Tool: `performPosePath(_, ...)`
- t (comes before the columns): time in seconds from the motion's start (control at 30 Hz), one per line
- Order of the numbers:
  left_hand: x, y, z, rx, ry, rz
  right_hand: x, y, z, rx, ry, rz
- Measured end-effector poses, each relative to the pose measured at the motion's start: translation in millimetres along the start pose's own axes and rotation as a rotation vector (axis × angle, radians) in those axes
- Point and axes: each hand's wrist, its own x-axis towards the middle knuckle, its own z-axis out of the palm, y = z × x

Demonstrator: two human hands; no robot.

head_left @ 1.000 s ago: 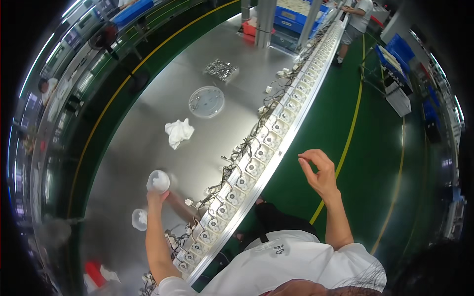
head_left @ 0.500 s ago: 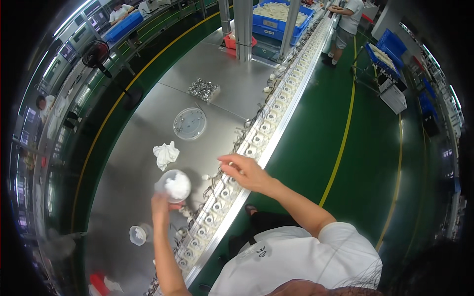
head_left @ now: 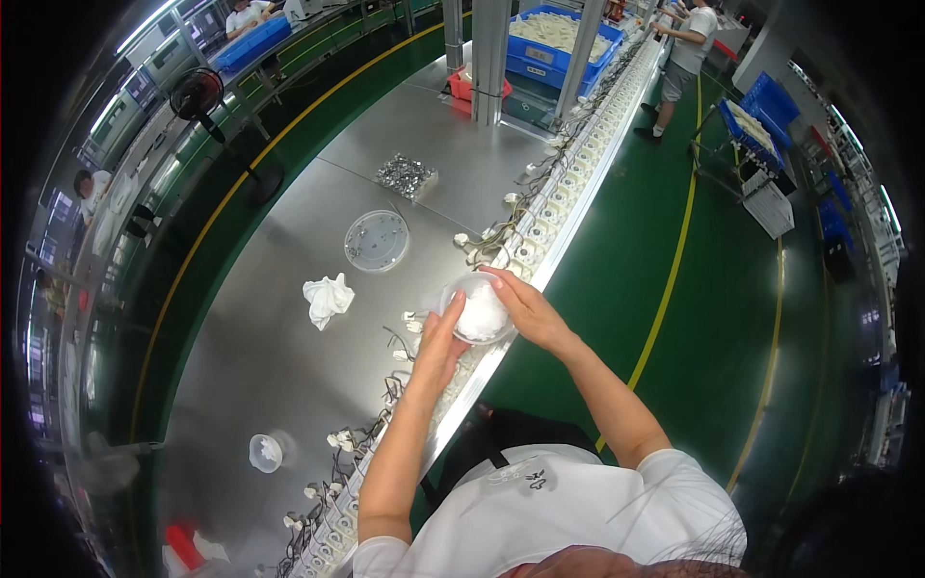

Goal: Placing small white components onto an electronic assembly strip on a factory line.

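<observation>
A translucent plastic tub (head_left: 469, 279) with a soft white mass (head_left: 484, 316) inside is held over the row of white round-holed parts (head_left: 528, 252). My left hand (head_left: 440, 342) grips the tub's left side, thumb up along the wall. On the right, my right hand (head_left: 533, 313) has its fingers at the far rim and right side. Its fingertips partly overlap the rim, and some fingers are hidden. Dark wires with white connectors (head_left: 414, 323) trail from the parts onto the metal table.
A crumpled white cloth (head_left: 328, 300), a round clear dish (head_left: 377, 241) of small pieces, a pile of shiny metal parts (head_left: 406, 177) and a small white cup (head_left: 266, 453) rest on the metal table (head_left: 279, 366). Metal posts (head_left: 489, 67) stand beyond. Another person (head_left: 686, 58) stands farther along the line.
My left hand has carried the tub rightward from over the table to above the row of parts. My right hand has moved slightly right and down and now meets the tub.
</observation>
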Motion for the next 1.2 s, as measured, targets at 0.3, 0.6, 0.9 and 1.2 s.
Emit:
performPosePath(0.3,52.1,-17.4,55.4,-0.318,-0.050,0.072,20.6,-22.6,-63.7,-0.309,0.215,0.009)
performPosePath(0.6,120.5,-15.2,147.3,-0.277,0.057,0.234,86.8,-7.6,-165.6,-0.576,0.225,-0.344)
performPosePath(0.9,170.3,-14.9,189.1,-0.304,0.092,0.303,133.1,1.9,-217.4,-0.778,0.281,-0.711)
performPosePath(1.2,181.5,-12.7,196.8,-0.390,-0.022,0.194,133.6,15.7,-232.2,-0.549,0.259,-0.684)
